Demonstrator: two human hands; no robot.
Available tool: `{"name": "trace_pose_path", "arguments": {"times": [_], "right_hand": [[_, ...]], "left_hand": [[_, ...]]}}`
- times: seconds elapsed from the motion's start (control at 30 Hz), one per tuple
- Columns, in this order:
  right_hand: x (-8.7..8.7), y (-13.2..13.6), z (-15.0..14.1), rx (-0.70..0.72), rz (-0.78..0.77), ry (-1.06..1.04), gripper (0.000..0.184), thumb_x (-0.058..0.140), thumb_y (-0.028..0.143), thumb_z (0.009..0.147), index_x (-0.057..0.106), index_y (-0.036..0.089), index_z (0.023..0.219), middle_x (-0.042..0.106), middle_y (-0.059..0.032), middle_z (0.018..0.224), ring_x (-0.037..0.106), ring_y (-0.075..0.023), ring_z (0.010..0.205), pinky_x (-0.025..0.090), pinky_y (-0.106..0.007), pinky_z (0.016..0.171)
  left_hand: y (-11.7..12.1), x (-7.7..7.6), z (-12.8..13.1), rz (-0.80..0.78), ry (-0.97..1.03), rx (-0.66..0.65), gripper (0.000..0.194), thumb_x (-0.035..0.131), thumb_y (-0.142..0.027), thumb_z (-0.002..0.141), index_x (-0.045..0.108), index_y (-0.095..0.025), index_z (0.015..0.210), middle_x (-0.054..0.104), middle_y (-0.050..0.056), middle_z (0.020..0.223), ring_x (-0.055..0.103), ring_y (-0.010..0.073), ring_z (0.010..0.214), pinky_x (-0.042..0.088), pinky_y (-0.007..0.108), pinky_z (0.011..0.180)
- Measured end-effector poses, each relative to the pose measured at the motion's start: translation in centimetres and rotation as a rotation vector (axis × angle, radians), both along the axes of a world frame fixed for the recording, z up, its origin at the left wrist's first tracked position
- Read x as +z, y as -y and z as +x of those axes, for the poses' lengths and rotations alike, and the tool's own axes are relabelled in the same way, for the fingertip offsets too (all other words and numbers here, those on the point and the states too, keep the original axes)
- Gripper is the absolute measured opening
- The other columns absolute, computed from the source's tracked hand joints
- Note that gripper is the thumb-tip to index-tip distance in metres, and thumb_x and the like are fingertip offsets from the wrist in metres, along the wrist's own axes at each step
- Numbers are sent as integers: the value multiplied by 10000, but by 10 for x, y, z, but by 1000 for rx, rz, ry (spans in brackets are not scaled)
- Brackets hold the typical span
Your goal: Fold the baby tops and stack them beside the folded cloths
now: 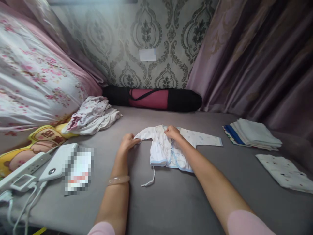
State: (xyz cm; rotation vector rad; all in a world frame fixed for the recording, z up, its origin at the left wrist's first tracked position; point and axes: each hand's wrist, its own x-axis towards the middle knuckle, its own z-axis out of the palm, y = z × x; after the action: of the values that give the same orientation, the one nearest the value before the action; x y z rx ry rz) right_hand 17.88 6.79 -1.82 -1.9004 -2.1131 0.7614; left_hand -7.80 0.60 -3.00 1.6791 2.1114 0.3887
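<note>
A small white baby shirt (158, 150) with pale blue trim lies spread on the grey bed surface, its sleeves out to both sides. My left hand (129, 142) pinches the cuff of the sleeve on the left. At the neckline, my right hand (173, 132) is closed on the front of the shirt, and my right forearm covers part of its right half. A white tie string (151, 179) trails from the lower left hem onto the bed.
Folded cloths (256, 133) are stacked at the right, above a folded spotted cloth (286, 171). A crumpled garment (95, 114), a yellow cartoon pillow (46, 137), a white power bank (57, 163) and a power strip (31, 168) lie left. A black-and-red long bag (149, 98) lies along the wall.
</note>
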Motion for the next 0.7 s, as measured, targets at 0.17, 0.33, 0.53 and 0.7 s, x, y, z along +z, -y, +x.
{"name": "trace_pose_path", "arguments": {"times": [0.17,0.33,0.53,0.7], "right_hand": [[-4,-5,3,-101,59,212,300,539,256,879,675,143,1121,672,-217,1102,611,-333,1094,448,-396,896],[-9,0,2,-134,128,295,353,440,145,862,662,106,1134,641,-227,1160,595,-313,1113,418,-389,922],[-15,-1,-22,13,381,342,395,367,34,854,630,147,1125,599,-154,1198,523,-254,1126,367,-347,941],[-32,-14,-39,72,361,182,391,355,14,867,633,146,1109,611,-117,1135,525,-210,1082,369,-276,922]], "left_hand": [[-1,-5,1,13,59,0,156,596,-350,749,548,-202,737,614,10,663,599,188,701,362,233,550],[-3,-13,-1,203,-3,88,107,507,-214,807,557,-201,902,659,59,898,608,209,857,410,264,663],[-7,-17,1,383,-131,151,342,437,-73,790,608,-173,1069,637,127,1077,571,248,1056,434,319,867],[-3,-18,-2,264,-36,284,325,506,-278,837,654,-211,1119,671,136,968,620,297,955,477,367,786]]}}
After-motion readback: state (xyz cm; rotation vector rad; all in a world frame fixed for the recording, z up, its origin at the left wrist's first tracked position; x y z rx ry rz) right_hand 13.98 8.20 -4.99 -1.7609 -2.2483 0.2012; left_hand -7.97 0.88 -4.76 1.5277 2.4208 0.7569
